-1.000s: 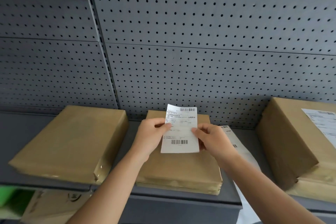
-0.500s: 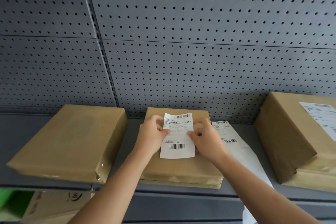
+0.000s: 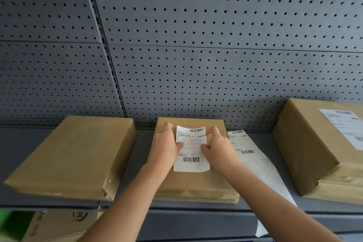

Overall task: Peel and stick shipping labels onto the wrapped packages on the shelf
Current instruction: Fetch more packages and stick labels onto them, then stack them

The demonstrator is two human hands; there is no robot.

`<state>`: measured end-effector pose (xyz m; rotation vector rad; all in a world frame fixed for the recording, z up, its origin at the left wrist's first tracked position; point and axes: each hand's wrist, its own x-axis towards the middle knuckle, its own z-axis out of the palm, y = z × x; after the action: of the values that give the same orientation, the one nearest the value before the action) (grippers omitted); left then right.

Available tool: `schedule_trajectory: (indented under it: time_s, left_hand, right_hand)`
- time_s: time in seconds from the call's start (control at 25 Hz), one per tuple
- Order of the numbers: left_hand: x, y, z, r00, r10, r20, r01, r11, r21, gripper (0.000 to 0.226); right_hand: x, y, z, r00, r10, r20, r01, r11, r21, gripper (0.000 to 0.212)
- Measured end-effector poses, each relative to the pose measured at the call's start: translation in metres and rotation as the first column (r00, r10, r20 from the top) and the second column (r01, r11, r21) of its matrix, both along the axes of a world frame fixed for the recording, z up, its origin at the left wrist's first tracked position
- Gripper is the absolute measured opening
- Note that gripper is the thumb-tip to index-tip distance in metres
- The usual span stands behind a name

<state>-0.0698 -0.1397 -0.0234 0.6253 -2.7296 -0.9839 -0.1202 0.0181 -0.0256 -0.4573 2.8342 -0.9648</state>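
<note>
The left hand (image 3: 167,146) and right hand (image 3: 217,147) each pinch one side edge of the white rectangular paper shipping label (image 3: 191,149), thumbs on its printed face, fingers curled. The label lies over the top of the flat middle package wrapped in brown paper (image 3: 193,180); its lower edge curls slightly and appears not yet pressed down.

Risk: uneven lowering would probably trap a crease or set the label crooked; adhesive may grab early.

Just right of this package, a white strip of backing paper with another label (image 3: 247,153) hangs over the grey metal shelf (image 3: 137,155) edge. An unlabelled brown-wrapped package (image 3: 78,155) sits left; a labelled one (image 3: 314,143) sits right. Nothing obstructs the hands. Behind stands grey pegboard (image 3: 196,55).
</note>
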Motion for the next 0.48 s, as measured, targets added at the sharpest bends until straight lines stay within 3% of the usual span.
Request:
schedule_trajectory:
  time_s: [0.16, 0.28, 0.36, 0.48]
  left_hand:
    - [0.001, -0.004, -0.002, 1.000, 0.001, -0.016, -0.002, 0.999, -0.045, 0.048]
    - [0.005, -0.007, -0.008, 0.998, -0.048, -0.048, 0.035, 0.971, -0.235, 0.047]
    - [0.008, -0.009, -0.012, 0.986, -0.144, -0.085, 0.109, 0.938, -0.328, 0.047]
    - [0.005, -0.011, -0.016, 0.944, -0.324, -0.062, 0.278, 0.883, -0.377, 0.050]
  right_hand:
    - [-0.001, -0.002, -0.002, 0.999, 0.026, -0.047, -0.023, 0.997, 0.076, 0.027]
    - [-0.002, 0.003, 0.000, 0.997, 0.032, -0.064, -0.022, 0.987, 0.158, 0.024]
    - [0.000, 0.008, 0.001, 0.992, 0.044, -0.118, -0.016, 0.973, 0.231, 0.020]
    - [0.001, 0.008, -0.004, 0.948, 0.117, -0.297, -0.052, 0.974, 0.220, 0.029]
